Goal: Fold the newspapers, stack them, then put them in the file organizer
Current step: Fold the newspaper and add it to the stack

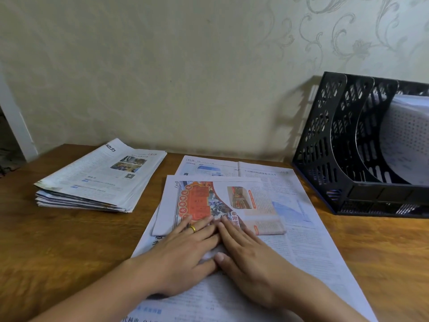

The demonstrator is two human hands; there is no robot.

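- Hands are lying side by side: the left hand [185,249] and right hand [246,256] are pressing flat, fingers [204,223] straight and gripping nothing, on the near folded edge of the folded newspaper [216,205].
- That paper is lying on an open newspaper sheet [301,228] spread across the bench [58,240], its long axis running left to right, straight ahead of both hands.
- A stack of folded newspapers [99,182] is sitting well apart to the left, nearer the left hand.
- The file organizer [348,145] is standing at the far right, already holding some papers; the right hand is nearer it.
- Likely the crease is being flattened before stacking.
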